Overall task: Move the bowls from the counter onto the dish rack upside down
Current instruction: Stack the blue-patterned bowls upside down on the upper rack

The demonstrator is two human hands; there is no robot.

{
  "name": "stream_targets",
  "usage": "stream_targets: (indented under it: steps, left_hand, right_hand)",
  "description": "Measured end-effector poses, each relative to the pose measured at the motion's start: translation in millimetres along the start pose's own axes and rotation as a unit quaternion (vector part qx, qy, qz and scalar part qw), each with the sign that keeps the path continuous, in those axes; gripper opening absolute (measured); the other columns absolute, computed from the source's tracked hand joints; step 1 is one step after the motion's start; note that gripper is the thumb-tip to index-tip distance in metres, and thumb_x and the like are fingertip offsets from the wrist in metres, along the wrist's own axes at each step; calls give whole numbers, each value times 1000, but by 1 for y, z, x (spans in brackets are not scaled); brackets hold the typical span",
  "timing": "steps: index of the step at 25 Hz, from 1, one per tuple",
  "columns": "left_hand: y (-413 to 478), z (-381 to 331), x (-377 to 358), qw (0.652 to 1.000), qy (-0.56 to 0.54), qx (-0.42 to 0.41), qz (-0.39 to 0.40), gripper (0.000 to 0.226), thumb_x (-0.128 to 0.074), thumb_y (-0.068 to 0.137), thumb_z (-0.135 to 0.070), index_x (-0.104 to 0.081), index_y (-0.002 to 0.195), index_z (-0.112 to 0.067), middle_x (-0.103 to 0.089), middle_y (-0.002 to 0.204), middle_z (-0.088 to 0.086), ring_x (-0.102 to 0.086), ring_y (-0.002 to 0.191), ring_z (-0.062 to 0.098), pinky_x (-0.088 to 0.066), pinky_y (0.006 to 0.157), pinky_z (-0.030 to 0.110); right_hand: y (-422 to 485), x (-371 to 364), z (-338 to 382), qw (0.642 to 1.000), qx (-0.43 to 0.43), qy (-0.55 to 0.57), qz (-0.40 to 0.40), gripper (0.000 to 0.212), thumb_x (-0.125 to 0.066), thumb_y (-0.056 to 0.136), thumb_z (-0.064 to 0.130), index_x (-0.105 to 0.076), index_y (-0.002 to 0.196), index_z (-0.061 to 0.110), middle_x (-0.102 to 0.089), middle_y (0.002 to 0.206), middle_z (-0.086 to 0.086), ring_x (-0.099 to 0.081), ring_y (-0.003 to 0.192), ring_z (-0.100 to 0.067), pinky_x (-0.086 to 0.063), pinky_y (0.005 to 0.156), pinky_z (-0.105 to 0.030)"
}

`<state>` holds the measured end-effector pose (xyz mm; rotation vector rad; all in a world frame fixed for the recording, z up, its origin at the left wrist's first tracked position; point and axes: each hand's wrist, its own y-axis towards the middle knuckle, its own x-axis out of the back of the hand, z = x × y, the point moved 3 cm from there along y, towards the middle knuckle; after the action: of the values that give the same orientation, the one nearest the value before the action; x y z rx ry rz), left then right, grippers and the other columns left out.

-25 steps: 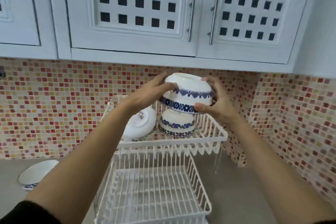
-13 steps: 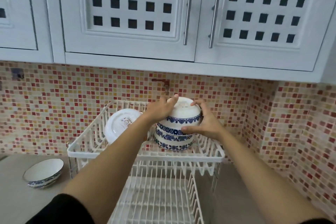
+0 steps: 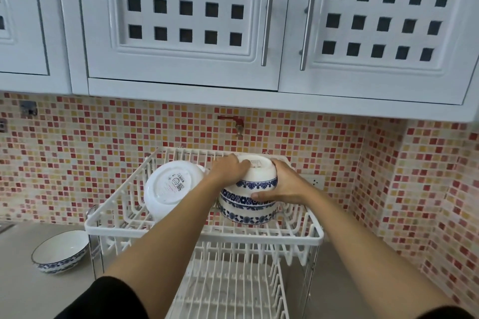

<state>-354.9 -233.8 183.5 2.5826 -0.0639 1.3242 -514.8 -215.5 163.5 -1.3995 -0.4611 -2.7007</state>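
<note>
An upside-down white bowl with a blue floral band (image 3: 259, 176) sits stacked on another inverted blue-patterned bowl (image 3: 246, 212) in the top tier of the white dish rack (image 3: 207, 234). My left hand (image 3: 229, 168) grips its left side and my right hand (image 3: 283, 184) grips its right side. A plain white bowl (image 3: 171, 186) leans on its side in the rack, left of the stack, base facing me. One more blue-rimmed bowl (image 3: 61, 250) stands upright on the counter, left of the rack.
The rack has a lower tier (image 3: 228, 290) holding nothing. White cabinets (image 3: 181, 21) hang overhead. A mosaic tile backsplash (image 3: 77, 163) wraps into the right corner, with a red tap (image 3: 233, 122) and a wall socket (image 3: 315, 181) behind the rack.
Both hands have lowered the inverted bowl down onto the other inverted bowl in the top tier. The view has shifted right and down a little.
</note>
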Motion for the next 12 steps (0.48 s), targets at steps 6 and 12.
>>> stream_targets:
  steps: [6,12]
  left_hand:
    - [2,5,-12,1000,21,4,-8,48,-32,99,-32,-45,131,2,-55,132,22,-52,119,36,-39,100,40]
    - [1,9,-22,999,42,-4,-16,39,-29,101,-24,-47,123,3,-58,123,24,-54,113,36,-40,93,39]
  right_hand:
    - [3,-2,-3,997,-16,-61,34,130,-75,32,79,-30,141,24,-48,136,4,-51,119,-17,-47,101,-40]
    - [5,-10,-7,991,-27,-95,85,119,-76,38,75,-34,137,25,-56,129,4,-56,111,-17,-49,97,-40]
